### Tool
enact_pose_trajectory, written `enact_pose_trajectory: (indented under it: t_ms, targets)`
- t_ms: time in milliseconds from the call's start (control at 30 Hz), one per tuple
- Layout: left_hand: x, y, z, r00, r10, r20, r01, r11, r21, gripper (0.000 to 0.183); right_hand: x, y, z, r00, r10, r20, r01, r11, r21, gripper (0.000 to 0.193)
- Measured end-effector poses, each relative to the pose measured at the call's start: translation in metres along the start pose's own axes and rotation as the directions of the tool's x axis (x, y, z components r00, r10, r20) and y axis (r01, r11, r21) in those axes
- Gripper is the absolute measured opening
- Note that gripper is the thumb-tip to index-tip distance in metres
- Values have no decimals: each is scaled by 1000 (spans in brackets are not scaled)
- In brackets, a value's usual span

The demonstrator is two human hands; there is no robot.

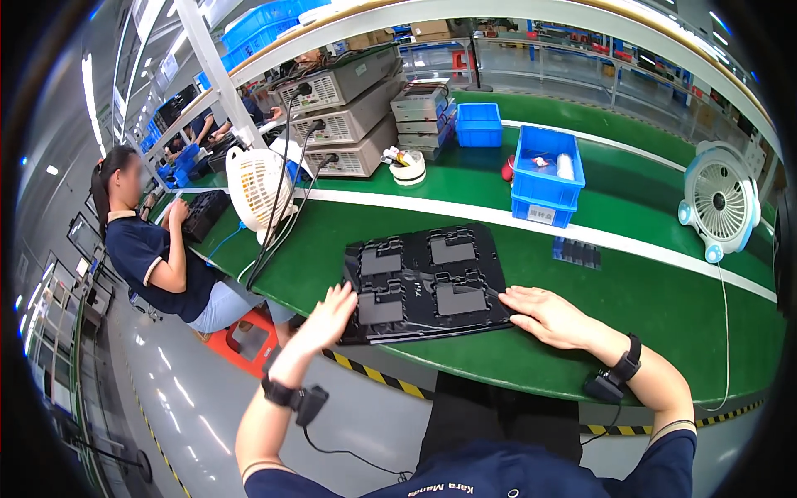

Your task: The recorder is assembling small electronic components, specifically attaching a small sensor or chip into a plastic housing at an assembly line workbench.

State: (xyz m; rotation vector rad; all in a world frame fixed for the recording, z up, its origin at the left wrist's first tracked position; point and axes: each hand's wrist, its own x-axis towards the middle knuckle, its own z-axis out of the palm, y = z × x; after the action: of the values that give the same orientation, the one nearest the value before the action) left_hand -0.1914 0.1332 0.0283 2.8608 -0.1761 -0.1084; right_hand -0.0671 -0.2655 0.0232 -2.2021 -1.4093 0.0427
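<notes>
A black plastic tray (420,305) lies flat at the front edge of the green bench. In its moulded recesses sit several flat dark-grey pieces (459,300). My left hand (330,315) rests at the tray's left edge, fingers stretched out. On the opposite side, my right hand (548,316) lies flat with its fingertips at the tray's right edge. Neither hand grips anything. Whether more trays are stacked under this one I cannot tell.
Beyond the tray stand blue bins (546,178) and a small dark-blue holder (576,252). White fans (259,189) flank the bench, the other fan (721,202) at right. Stacked grey instruments (347,116) trail cables. A person (149,249) sits at left.
</notes>
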Motion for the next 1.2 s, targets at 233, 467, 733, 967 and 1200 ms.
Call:
enact_pose_trajectory:
  t_ms: [233, 467, 733, 967, 1200]
  targets:
    - [85, -27, -35, 944, -331, -1, 266, 761, -592, 56, 4, -10, 16, 972, -73, 224, 68, 997, 27, 49]
    - [159, 91, -43, 961, 253, -113, -272, 939, -211, 40, -3, 3, 9, 964, -89, 249, 63, 992, 111, 49]
    - [234, 53, -11, 989, 139, -40, -142, 987, -79, 33, -9, -22, 27, 899, -292, 325, 299, 954, 30, 50]
    - [212, 49, -29, 957, 240, 161, -75, 744, -664, 33, -3, -21, 28, 921, -265, 285, 271, 962, 20, 58]
    - [166, 111, -53, 998, 50, 28, -8, 599, -800, 22, 5, -17, -10, 959, 195, -204, -26, 779, 626, 25]
